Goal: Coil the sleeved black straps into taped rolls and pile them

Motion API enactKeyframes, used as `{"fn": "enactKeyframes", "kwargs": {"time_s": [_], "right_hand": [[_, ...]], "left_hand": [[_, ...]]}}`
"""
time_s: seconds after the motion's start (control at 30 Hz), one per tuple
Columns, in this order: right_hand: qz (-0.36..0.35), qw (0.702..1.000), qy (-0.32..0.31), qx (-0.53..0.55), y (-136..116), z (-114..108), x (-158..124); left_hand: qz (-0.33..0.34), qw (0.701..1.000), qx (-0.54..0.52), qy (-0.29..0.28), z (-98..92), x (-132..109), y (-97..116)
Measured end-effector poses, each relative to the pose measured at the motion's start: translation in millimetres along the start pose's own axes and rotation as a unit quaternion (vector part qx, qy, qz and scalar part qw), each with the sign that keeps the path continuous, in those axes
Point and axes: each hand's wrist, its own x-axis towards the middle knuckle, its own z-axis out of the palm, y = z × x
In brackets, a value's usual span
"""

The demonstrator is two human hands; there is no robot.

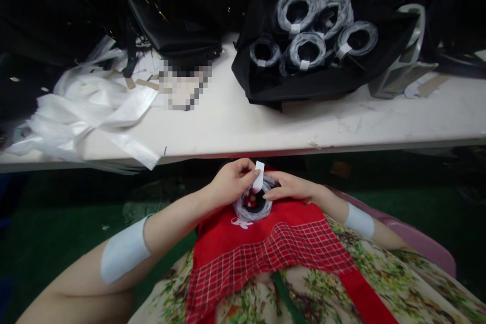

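A ring-shaped coil [242, 211], black inside and wrapped in clear plastic, rests against the red apron on my lap. My left hand [233, 182] pinches a small white paper strip [259, 174] between thumb and fingers. The strip stands up at the coil's far edge, and its lower end reaches the ring. On the other side, my right hand [290, 186] grips the coil, its thumb at the central hole. Some fingers of both hands are hidden behind the coil.
A white table [212, 134] runs across ahead. On it sit several similar wrapped coils [307, 50] with white bands on black material [304, 88], a pile of white strips [91, 101], black bags [182, 35] and a grey-white holder [387, 81]. A pink seat [425, 245] shows at right.
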Motion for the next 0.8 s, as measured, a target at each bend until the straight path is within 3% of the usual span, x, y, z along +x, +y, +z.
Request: {"fn": "enactKeyframes", "kwargs": {"time_s": [0.1, 0.23, 0.43, 0.6, 0.8], "right_hand": [[-0.017, 0.993, 0.018, 0.117, 9.5, -6.4, 4.2], [0.013, 0.976, 0.044, 0.213, 20.4, -18.7, 12.5], [0.013, 0.976, 0.113, 0.186, 14.1, -8.7, 14.5], [0.03, 0.975, 0.143, 0.166, 13.4, -5.8, 15.0], [0.04, 0.976, 0.157, 0.143, 10.8, -10.2, 11.7]], "left_hand": [[0.019, 0.997, -0.07, 0.0, -0.4, -6.9, 3.7], [0.064, 0.988, -0.129, 0.052, -4.7, -5.7, 6.2], [0.102, 0.971, -0.199, 0.083, 5.1, 5.7, 0.8], [0.122, 0.97, -0.203, 0.06, 14.2, 9.3, 2.7], [0.14, 0.968, -0.204, 0.046, 12.4, 9.9, 5.3]]}}
